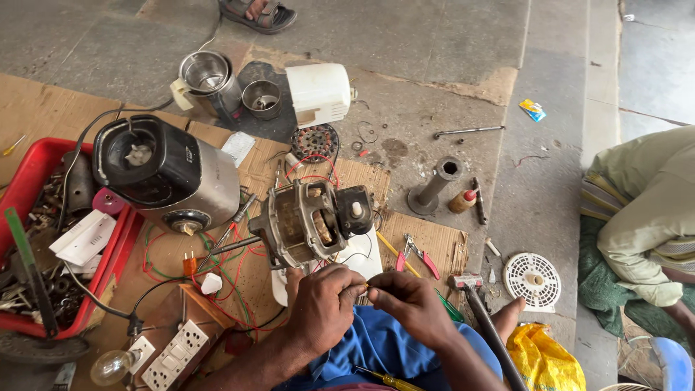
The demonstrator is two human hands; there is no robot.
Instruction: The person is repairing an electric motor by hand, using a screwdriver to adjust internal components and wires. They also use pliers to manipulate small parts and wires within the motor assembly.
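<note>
Where my two hands meet above my lap, the fingers of my left hand (323,303) and right hand (410,303) pinch a thin wire (364,287), mostly hidden between them, just below the bare motor (308,221) on the cardboard (427,242); its strands blur.

I sit on a grey stone floor (434,43) with flattened cardboard (43,108) spread over it from nine to six o'clock. On the cardboard rest the red parts tray (29,163) at nine, the mixer base (163,174) at ten and the bare motor (308,221) at centre. On bare stone lie a white housing (318,93) at twelve, a metal pipe stand (434,185) at two and a white fan grille (532,279) at four.
</note>
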